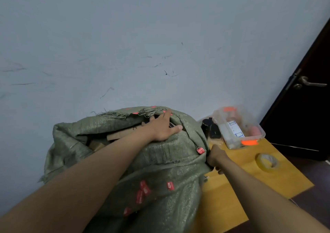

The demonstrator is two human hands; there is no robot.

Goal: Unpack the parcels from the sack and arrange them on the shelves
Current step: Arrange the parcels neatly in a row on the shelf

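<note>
The green woven sack (160,161) lies slumped against the wall, mouth uppermost. The left hand (163,127) rests flat-fingered on its rim, nearest the cardboard parcels (114,136) just left of its grip; the right hand (217,156) pinches the sack's side beside the tabletop (250,170).

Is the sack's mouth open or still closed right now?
Open: the sack gapes at the top, brown parcels show inside, and the left hand rests at its rim.

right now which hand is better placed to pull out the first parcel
Left. The left hand is already at the sack mouth beside the cardboard parcels. The right hand grips the sack's side.
</note>
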